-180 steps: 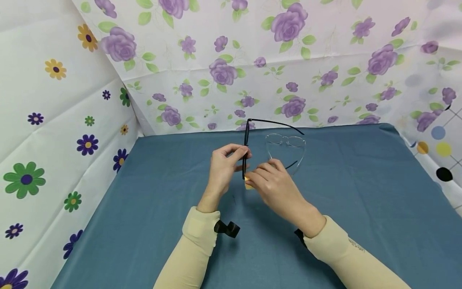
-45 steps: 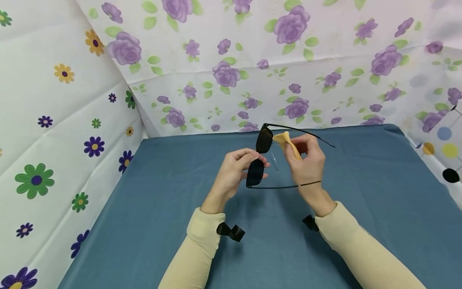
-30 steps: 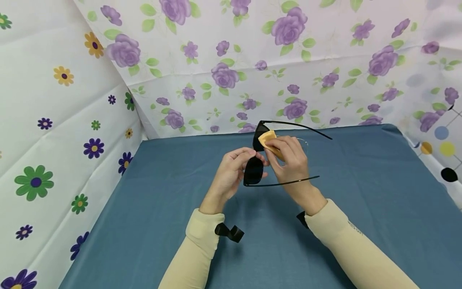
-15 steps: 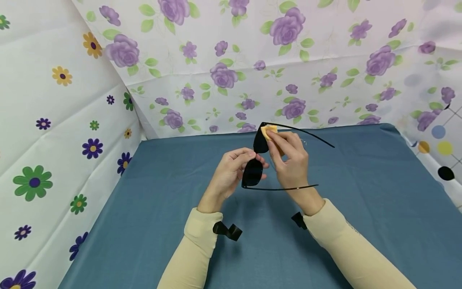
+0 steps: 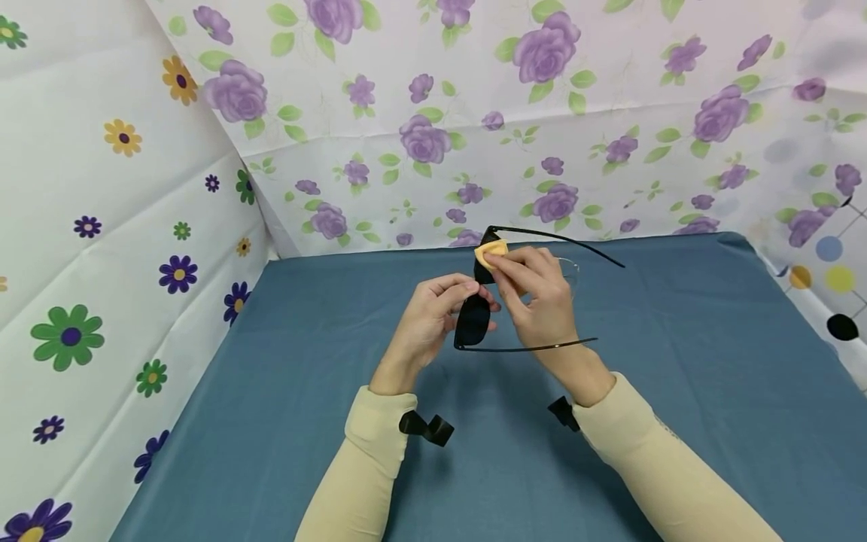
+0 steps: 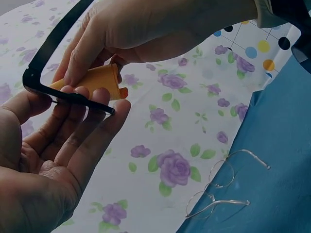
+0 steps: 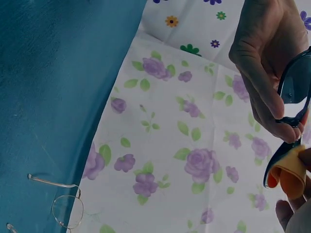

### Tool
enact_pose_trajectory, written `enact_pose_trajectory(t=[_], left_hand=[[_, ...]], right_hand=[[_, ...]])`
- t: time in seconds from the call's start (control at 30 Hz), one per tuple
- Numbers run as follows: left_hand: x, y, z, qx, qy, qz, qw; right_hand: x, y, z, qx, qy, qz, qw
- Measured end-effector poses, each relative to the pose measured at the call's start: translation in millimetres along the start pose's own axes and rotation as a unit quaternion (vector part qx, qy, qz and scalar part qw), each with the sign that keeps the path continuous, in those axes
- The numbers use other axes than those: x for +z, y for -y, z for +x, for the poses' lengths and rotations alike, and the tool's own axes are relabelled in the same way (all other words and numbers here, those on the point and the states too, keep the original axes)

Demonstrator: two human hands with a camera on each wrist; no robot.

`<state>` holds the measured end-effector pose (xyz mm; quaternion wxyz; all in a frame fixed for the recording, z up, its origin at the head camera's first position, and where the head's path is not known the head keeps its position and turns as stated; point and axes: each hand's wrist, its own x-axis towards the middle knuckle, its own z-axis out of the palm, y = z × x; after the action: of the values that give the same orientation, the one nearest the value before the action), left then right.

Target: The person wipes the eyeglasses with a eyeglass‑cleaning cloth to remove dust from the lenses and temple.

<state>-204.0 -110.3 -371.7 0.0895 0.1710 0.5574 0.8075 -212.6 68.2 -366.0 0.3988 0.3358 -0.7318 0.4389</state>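
Over the table (image 5: pixel 284 391), we're holding the sunglasses (image 5: pixel 473 321) up, left hand (image 5: pixel 427 316) pinching them mid-frame. Our right hand (image 5: pixel 544 305) has the yellow cloth (image 5: pixel 490 254) pinched against the far lens (image 5: pixel 484 276). Wire glasses (image 6: pixel 224 202) sit on the table beyond, partly hidden in the head view.

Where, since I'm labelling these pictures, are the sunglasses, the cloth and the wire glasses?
Sunglasses (image 5: pixel 472 320), head view: lower dark lens.
Cloth (image 6: pixel 103 81), left wrist view: broad folded side.
Wire glasses (image 6: pixel 222 174), left wrist view: upper lens.
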Motion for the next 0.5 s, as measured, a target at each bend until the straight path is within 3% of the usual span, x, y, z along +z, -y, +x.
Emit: enact_pose_trajectory(t=[0.2,0.5], left_hand=[[-3.5,-1.9,-0.5,0.004,-0.013,0.002,0.9999],[-5.7,-3.1,-0.2,0.007,-0.008,0.017,0.9998]], right_hand=[[-6,0,0.9,-0.026,0.060,0.005,0.9978],[-15,-6,7.4,-0.069,0.102,-0.005,0.9923]])
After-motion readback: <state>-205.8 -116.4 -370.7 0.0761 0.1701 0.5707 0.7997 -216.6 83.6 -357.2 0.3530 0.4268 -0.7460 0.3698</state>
